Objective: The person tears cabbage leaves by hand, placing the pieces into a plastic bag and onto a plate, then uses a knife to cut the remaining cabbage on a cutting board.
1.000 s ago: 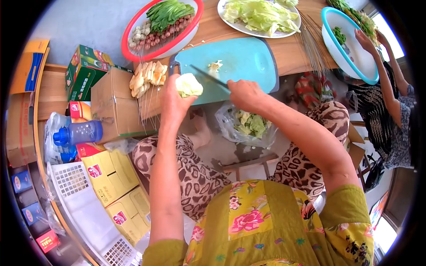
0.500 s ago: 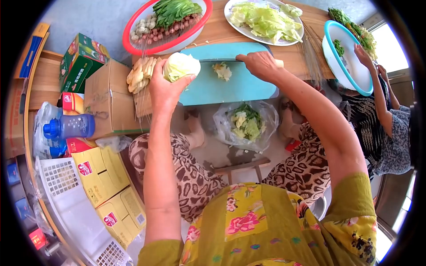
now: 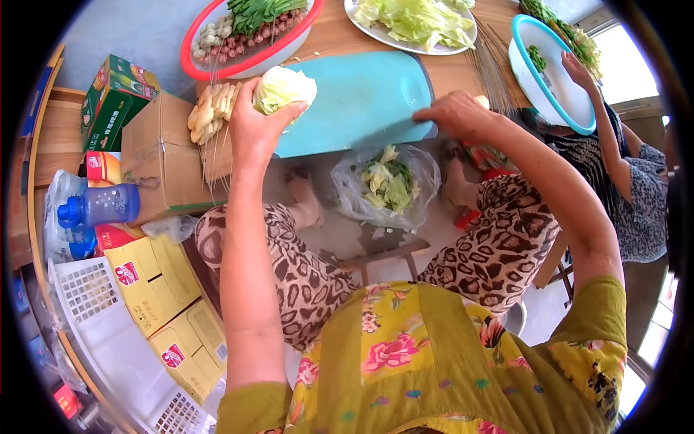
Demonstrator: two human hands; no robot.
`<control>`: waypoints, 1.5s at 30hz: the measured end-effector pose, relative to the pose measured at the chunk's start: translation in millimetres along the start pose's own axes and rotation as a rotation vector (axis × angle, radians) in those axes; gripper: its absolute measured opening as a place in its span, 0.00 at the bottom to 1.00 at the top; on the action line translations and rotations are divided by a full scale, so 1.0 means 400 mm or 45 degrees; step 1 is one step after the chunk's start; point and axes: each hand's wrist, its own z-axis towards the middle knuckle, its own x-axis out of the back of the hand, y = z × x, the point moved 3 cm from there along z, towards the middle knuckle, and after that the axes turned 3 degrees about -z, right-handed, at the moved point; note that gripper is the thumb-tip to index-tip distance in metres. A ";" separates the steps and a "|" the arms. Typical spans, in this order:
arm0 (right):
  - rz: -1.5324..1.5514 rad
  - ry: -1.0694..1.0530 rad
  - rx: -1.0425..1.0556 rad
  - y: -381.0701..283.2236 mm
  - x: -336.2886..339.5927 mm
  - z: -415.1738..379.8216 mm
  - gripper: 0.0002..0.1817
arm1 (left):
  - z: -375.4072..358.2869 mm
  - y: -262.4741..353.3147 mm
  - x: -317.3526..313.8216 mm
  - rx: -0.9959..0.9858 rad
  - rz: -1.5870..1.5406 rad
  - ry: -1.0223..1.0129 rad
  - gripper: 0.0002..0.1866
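Note:
A pale green cabbage head [image 3: 286, 90] is gripped in my left hand [image 3: 249, 123], over the left edge of the blue cutting board [image 3: 347, 94]. My right hand [image 3: 455, 116] closes around a knife [image 3: 390, 134]; its blade is smeared by motion near the board's front right edge, and the light handle end shows past my fist. Below that edge, a clear plastic bag [image 3: 426, 184] on the floor holds leafy scraps [image 3: 390, 181]. Pale yellow skewered pieces [image 3: 210, 112] lie beside my left hand.
A red-rimmed basin [image 3: 189, 54] of skewered vegetables and a white plate [image 3: 466, 43] of torn leaves stand at the back. Thin skewers [image 3: 495, 69] lie to the right. Another person's hand [image 3: 575, 71] reaches over a blue-rimmed basin [image 3: 520, 69]. Cardboard boxes [image 3: 173, 155] stand left.
The knife has swept from across the board down to its front edge. The small heap of cabbage trimmings has left the board. My left hand keeps holding the cabbage; the view has shifted slightly.

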 end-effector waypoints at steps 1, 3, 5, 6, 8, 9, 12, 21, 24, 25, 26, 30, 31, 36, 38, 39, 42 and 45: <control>0.101 0.114 -0.099 0.007 0.002 -0.004 0.21 | -0.002 -0.005 -0.005 0.007 -0.002 -0.008 0.32; 0.090 0.036 -0.297 0.028 -0.016 0.021 0.21 | 0.002 -0.012 -0.016 0.034 -0.214 -0.023 0.33; 0.052 0.280 -0.475 0.046 -0.047 0.048 0.21 | -0.001 -0.006 -0.023 0.034 -0.330 -0.057 0.32; 0.053 0.247 -0.512 0.046 -0.062 0.063 0.23 | -0.007 0.007 -0.031 0.143 -0.520 -0.123 0.30; 0.037 0.297 -0.563 0.032 -0.087 0.080 0.24 | -0.013 0.018 -0.042 0.240 -0.706 -0.174 0.28; 0.019 0.347 -0.616 0.027 -0.098 0.091 0.25 | -0.013 0.014 -0.049 0.291 -0.821 -0.198 0.27; 0.043 0.391 -0.551 0.030 -0.134 0.096 0.27 | -0.005 0.016 -0.066 0.346 -1.040 -0.254 0.27; 1.005 0.316 -0.574 -0.021 0.028 0.113 0.26 | -0.013 0.088 -0.126 -0.065 -0.946 -0.298 0.34; 2.484 0.201 -0.282 -0.120 0.132 0.117 0.30 | -0.026 0.120 -0.153 -0.277 -0.666 -0.265 0.36; 2.476 0.212 -0.277 -0.139 0.152 0.116 0.30 | -0.028 0.126 -0.159 -0.401 -0.454 -0.203 0.37; 2.501 0.245 -0.222 -0.157 0.168 0.119 0.30 | -0.027 0.123 -0.167 -0.473 -0.225 -0.191 0.42; 2.395 0.464 -0.188 -0.137 0.140 0.135 0.29 | -0.019 0.107 -0.196 -0.382 -0.467 -0.267 0.46; 2.362 0.560 -0.225 -0.132 0.136 0.136 0.28 | -0.014 0.098 -0.198 -0.377 -0.459 -0.264 0.46; 2.290 0.648 -0.278 -0.133 0.149 0.144 0.27 | -0.011 0.111 -0.203 -0.067 -0.730 -0.235 0.40; 2.338 0.640 -0.290 -0.127 0.147 0.138 0.26 | -0.005 0.114 -0.202 -0.002 -0.811 -0.252 0.38; 2.382 0.618 -0.347 -0.122 0.152 0.133 0.26 | -0.004 0.112 -0.205 0.061 -0.897 -0.267 0.36; 2.401 0.600 -0.419 -0.121 0.174 0.112 0.25 | -0.008 0.116 -0.208 0.182 -1.069 -0.306 0.29; 2.307 0.627 -0.448 -0.128 0.187 0.096 0.25 | -0.011 0.121 -0.214 0.239 -1.126 -0.286 0.29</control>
